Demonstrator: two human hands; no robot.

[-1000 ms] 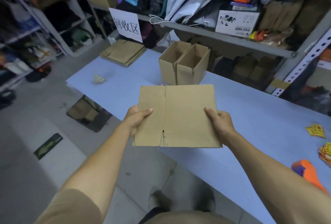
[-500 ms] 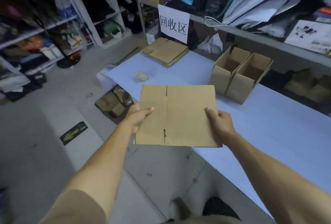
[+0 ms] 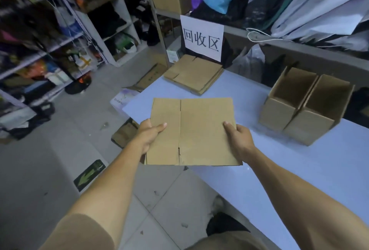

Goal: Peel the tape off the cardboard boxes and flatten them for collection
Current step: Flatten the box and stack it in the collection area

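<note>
A flattened brown cardboard box [image 3: 199,131] is held level in front of me, over the near left corner of the blue table [image 3: 289,169]. My left hand [image 3: 148,135] grips its left edge, thumb on top. My right hand [image 3: 238,139] grips its right edge the same way. A stack of flattened boxes [image 3: 194,75] lies at the table's far left end, under a white paper sign [image 3: 201,38]. Two open upright cardboard boxes [image 3: 305,106] stand side by side on the table to the right.
Shelving [image 3: 299,50] loaded with bags and boxes runs behind the table. More racks [image 3: 40,54] line the left side across a grey floor aisle [image 3: 60,159]. Cardboard scraps [image 3: 124,135] lie on the floor by the table's end.
My view has swung left and come closer to the table's left end; the stack of flattened boxes and the sign are now nearer. Both hands keep the same grip on the flat box.
</note>
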